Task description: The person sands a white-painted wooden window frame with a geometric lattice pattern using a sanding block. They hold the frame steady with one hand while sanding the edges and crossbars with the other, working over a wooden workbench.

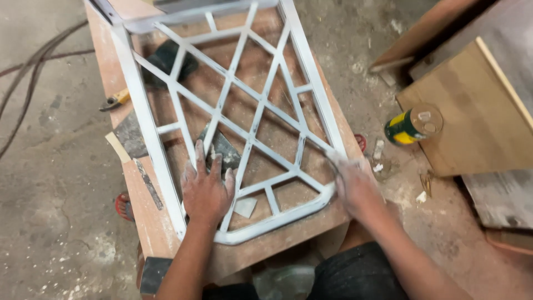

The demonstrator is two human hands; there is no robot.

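Note:
A white-primed metal grille frame [244, 105] with crossing diagonal bars lies on a narrow brown workboard [261, 244]. My left hand [206, 189] rests flat on the grille's lower bars, fingers spread, next to a dark scraper blade [224, 149] lying under the bars. My right hand [355, 186] is blurred at the frame's right edge near the rounded lower corner; its fingers look closed against the rail, and whether it holds anything cannot be made out.
Pliers with yellow handles [115, 100] and a flat putty knife [129, 139] lie at the board's left edge. A yellow-green can [412, 125] stands on the dusty floor at right, beside wooden panels [472, 111]. Cables [33, 66] run across the floor at left.

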